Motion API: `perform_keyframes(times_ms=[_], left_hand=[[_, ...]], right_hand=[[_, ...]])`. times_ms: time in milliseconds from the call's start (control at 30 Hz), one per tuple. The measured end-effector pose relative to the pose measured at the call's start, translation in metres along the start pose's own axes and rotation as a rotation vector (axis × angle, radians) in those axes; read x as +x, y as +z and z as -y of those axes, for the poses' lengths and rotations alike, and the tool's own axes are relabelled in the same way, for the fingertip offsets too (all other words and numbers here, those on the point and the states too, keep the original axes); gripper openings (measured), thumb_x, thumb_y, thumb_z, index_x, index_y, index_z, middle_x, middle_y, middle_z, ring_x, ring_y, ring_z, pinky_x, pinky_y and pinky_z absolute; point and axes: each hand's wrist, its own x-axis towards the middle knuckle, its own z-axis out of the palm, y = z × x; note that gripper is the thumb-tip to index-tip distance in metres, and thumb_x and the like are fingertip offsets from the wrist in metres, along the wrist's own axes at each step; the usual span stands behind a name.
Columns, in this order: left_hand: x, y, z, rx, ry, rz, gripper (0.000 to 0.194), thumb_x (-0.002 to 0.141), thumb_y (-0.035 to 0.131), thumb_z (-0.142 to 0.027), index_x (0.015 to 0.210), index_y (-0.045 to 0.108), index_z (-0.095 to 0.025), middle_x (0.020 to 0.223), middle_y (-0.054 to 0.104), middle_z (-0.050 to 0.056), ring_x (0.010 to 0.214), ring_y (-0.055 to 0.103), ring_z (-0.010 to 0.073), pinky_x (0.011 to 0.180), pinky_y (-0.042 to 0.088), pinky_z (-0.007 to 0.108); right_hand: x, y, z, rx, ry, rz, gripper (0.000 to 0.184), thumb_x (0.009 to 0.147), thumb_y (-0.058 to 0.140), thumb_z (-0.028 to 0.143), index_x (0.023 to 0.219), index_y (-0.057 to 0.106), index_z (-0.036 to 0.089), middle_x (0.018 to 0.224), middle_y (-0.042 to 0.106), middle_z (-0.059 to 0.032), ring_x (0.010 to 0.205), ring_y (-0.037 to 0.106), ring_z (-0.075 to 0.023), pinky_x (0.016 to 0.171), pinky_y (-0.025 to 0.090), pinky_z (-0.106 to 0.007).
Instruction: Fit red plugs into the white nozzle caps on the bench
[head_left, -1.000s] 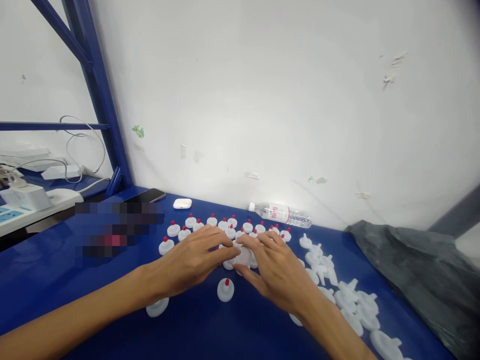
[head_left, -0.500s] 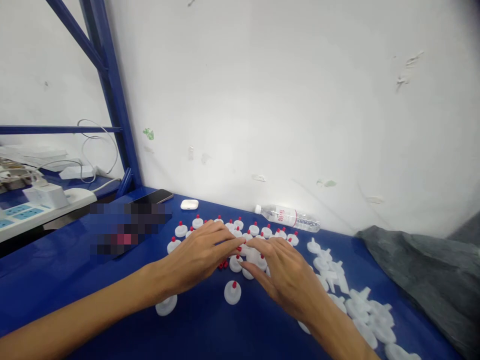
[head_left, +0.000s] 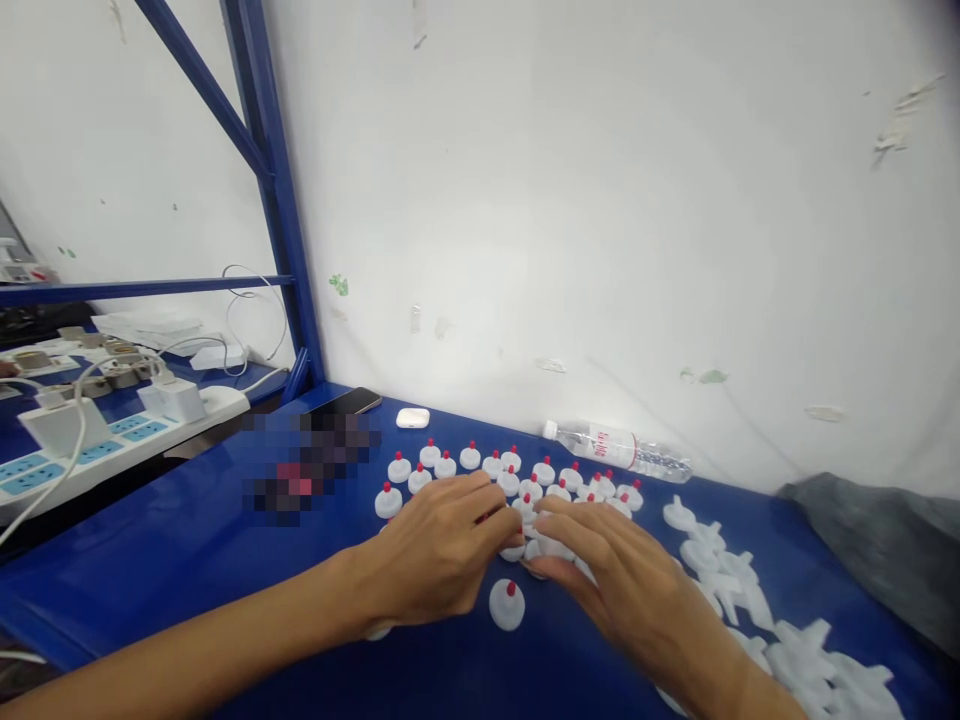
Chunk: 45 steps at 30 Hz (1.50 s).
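Left hand [head_left: 448, 545]: fingers bunched beside the white cap [head_left: 553, 548]; we cannot tell whether they grip anything. Red-tipped cap [head_left: 507, 607]: on worktop [head_left: 450, 675], nearer us, spout up, axis roughly vertical. White cap: in our right hand [head_left: 634, 575], thumb and fingers closed around it; spout direction hidden. Judged light, fairly stiff, smooth; best held by its rim.

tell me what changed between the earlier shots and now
The left hand has drawn slightly back toward the person, its fingers now curled; whether they grip anything is hidden. The camera has turned left. The right hand stays around a white piece; the bottle, white case and lone red-tipped piece in front stay put.
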Motion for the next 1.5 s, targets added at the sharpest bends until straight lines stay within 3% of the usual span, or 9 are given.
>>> perform_keyframes(times_ms=[267,467,600,767,933,1033,1200,1367,1500], left_hand=[[-0.005,0.007,-0.001,-0.078,-0.067,0.061,0.019,0.09,0.056,-0.006,0.093,0.059,-0.025,0.073,0.062,0.003,0.063,0.06,0.0226,0.05,0.05,0.039],[-0.012,0.012,-0.002,-0.117,-0.103,0.12,0.022,0.086,0.061,-0.006,0.087,0.056,-0.027,0.073,0.066,0.002,0.062,0.061,0.0203,0.054,0.054,0.038],[-0.009,0.011,0.0,-0.095,-0.119,0.162,0.019,0.092,0.061,-0.009,0.087,0.058,-0.027,0.073,0.065,0.004,0.063,0.062,0.0218,0.053,0.051,0.038],[-0.006,0.007,0.005,-0.054,-0.138,0.168,0.012,0.1,0.059,-0.018,0.091,0.061,-0.025,0.075,0.068,0.004,0.068,0.062,0.0221,0.057,0.051,0.038],[-0.007,0.008,0.015,0.009,-0.148,0.12,0.029,0.106,0.041,-0.018,0.089,0.064,-0.021,0.077,0.067,0.005,0.069,0.057,0.0234,0.062,0.049,0.04],[-0.006,0.01,0.023,0.053,-0.12,0.103,0.036,0.108,0.038,-0.018,0.081,0.062,-0.02,0.073,0.063,0.005,0.067,0.052,0.0236,0.06,0.044,0.04],[-0.003,0.007,0.028,0.112,-0.079,0.136,0.039,0.108,0.037,-0.017,0.078,0.061,-0.02,0.071,0.06,0.003,0.065,0.048,0.0223,0.061,0.042,0.039],[-0.004,0.008,0.034,0.171,-0.111,0.223,0.039,0.109,0.04,-0.018,0.075,0.06,-0.02,0.072,0.061,0.004,0.069,0.051,0.0228,0.062,0.042,0.039],[-0.008,0.012,0.044,0.211,-0.143,0.344,0.027,0.101,0.052,-0.014,0.077,0.062,-0.02,0.075,0.064,0.004,0.074,0.054,0.0259,0.062,0.043,0.04]], right_hand=[[-0.023,0.013,0.0,0.054,0.018,0.012,0.018,0.114,0.051,0.024,0.128,0.063,0.02,0.119,0.079,-0.0073,0.107,0.077,-0.0188,0.096,0.063,-0.033],[-0.024,0.014,0.0,-0.02,-0.068,0.018,0.018,0.115,0.051,0.022,0.124,0.065,0.017,0.123,0.079,-0.0093,0.109,0.077,-0.0205,0.093,0.063,-0.036],[-0.02,0.014,-0.001,-0.068,-0.09,0.039,0.025,0.115,0.049,0.019,0.135,0.064,0.016,0.123,0.079,-0.0046,0.11,0.076,-0.0178,0.095,0.06,-0.035],[-0.02,0.016,-0.009,-0.079,-0.075,0.102,0.03,0.114,0.048,0.015,0.141,0.061,0.01,0.131,0.075,-0.0113,0.117,0.073,-0.0243,0.099,0.058,-0.041],[-0.021,0.002,-0.035,-0.155,0.193,0.03,0.019,0.113,0.052,0.023,0.125,0.066,0.019,0.122,0.075,-0.0091,0.107,0.075,-0.0249,0.093,0.058,-0.04],[-0.024,-0.01,-0.055,-0.198,0.388,0.046,0.014,0.112,0.054,0.032,0.116,0.065,0.023,0.114,0.076,-0.0061,0.101,0.075,-0.0262,0.09,0.058,-0.042],[-0.034,-0.018,-0.08,-0.263,0.57,0.158,0.027,0.11,0.05,0.042,0.104,0.069,0.024,0.112,0.072,-0.0107,0.101,0.071,-0.0335,0.082,0.058,-0.05],[-0.042,-0.019,-0.09,-0.293,0.715,0.293,0.027,0.105,0.055,0.041,0.102,0.074,0.022,0.101,0.072,-0.0097,0.094,0.071,-0.0318,0.08,0.056,-0.047],[-0.044,-0.021,-0.092,-0.311,0.82,0.483,0.022,0.102,0.057,0.033,0.098,0.075,0.021,0.092,0.074,-0.0064,0.079,0.071,-0.0273,0.072,0.052,-0.041]])
